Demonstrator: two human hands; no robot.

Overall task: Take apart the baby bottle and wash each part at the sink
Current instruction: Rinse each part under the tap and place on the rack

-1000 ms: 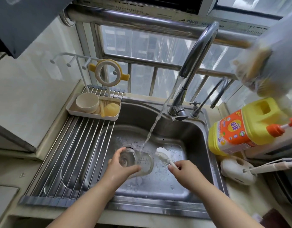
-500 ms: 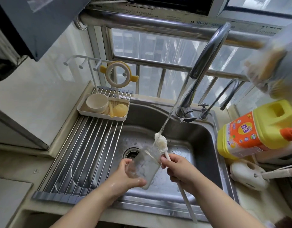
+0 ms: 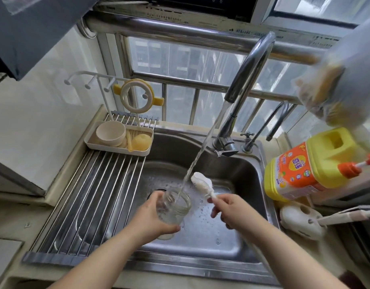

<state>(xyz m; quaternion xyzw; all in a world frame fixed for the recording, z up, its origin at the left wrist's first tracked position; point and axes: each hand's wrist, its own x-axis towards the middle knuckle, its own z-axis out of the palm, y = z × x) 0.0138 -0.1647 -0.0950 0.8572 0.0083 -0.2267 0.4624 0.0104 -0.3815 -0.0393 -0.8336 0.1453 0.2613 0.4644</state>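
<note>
Clear glass in our left hand (image 3: 150,215), and the picture has just changed: half a second ago the brush head sat at the mouth of the bottle body (image 3: 173,207), and now we've pulled it out and swung it off to the right. Our left fingers are wrapped round the bottle, holding it over the sink (image 3: 228,240) with its mouth tipped up toward the tap. The stream from the faucet (image 3: 248,80) now runs straight into the open mouth, where a moment back it was striking the brush.

Our right hand (image 3: 232,213) pinches the handle of the bottle brush (image 3: 201,184) close below the white head, which sits up beside the water and apart from the bottle.

So we read this as the switch from scrubbing to rinsing the body. Over on the drying rack (image 3: 92,201), the beige tray (image 3: 100,148) holds a round cap-like piece and a yellowish part, and a yellow-handled ring (image 3: 136,99) hangs from the hooks above; these look like the other bottle parts, so disassembly seems done. Whether they've been washed yet, we can't tell. Next we'd expect to swill and empty the body.
</note>
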